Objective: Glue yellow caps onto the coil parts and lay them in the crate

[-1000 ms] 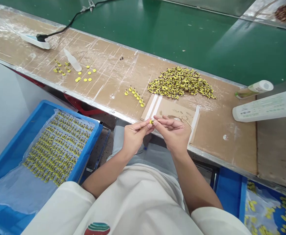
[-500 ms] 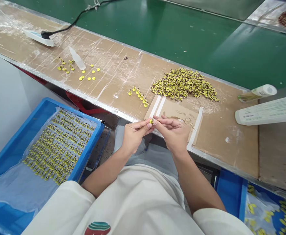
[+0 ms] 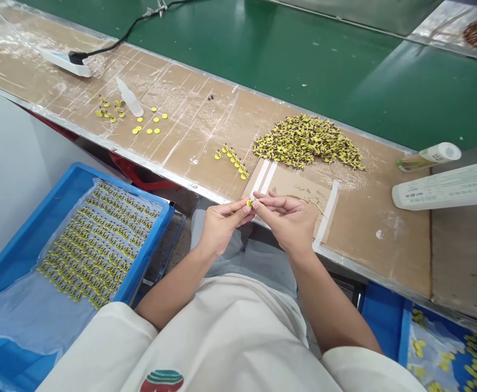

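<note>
Both hands meet at the front edge of the desk (image 3: 364, 228), in front of the left part of the card (image 3: 289, 182). The left hand (image 3: 224, 224) pinches a small yellow piece (image 3: 249, 203) between thumb and forefinger. The right hand (image 3: 292, 222) comes in from the other side, its thumb and forefinger closed on the piece too, its other fingers reaching out above.

So the piece lies at the right of the left hand and the left of the right hand, at the fingertips of both; neither hand is clearly nearer. The row (image 3: 233, 159) of like pieces stands near, left of the card, and the pile (image 3: 309, 140) lies behind the card toward the desk's rear edge. The tray (image 3: 150, 258) sits off the desk's front edge, on the left hand's side.

The fingertips cover most of the piece, so its long axis, and what the right fingertips hold of it, cannot be made out. Single parts in the pile blur together. The big bottle (image 3: 446, 185) at the right and the second tray (image 3: 404, 337) are cut off.
</note>
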The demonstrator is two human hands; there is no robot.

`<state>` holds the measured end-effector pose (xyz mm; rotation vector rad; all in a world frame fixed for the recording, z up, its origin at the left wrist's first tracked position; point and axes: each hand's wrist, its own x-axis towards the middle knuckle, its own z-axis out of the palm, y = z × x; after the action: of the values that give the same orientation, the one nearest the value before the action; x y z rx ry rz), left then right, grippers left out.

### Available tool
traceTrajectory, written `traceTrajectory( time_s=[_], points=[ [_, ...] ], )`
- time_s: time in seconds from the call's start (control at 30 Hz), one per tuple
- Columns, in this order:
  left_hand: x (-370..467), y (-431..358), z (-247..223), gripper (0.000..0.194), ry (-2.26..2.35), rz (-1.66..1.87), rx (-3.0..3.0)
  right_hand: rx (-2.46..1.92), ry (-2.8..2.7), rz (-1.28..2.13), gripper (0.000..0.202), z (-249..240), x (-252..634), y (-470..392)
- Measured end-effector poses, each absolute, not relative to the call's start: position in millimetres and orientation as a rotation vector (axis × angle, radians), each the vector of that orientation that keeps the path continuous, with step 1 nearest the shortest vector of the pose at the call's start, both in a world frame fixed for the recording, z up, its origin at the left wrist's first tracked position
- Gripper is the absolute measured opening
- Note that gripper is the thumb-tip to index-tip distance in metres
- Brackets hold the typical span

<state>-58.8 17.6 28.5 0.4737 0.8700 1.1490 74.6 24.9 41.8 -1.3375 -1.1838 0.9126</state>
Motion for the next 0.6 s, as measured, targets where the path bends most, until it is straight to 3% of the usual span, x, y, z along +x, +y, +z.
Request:
traceTrajectory(
  time_s=[0.6],
  points=[
    [-57.3, 13.4, 40.2, 0.035, 0.904, 1.155, 0.554, -1.319, -1.088, 0.921, 0.014, 41.4, 74.0, 20.6]
  ],
)
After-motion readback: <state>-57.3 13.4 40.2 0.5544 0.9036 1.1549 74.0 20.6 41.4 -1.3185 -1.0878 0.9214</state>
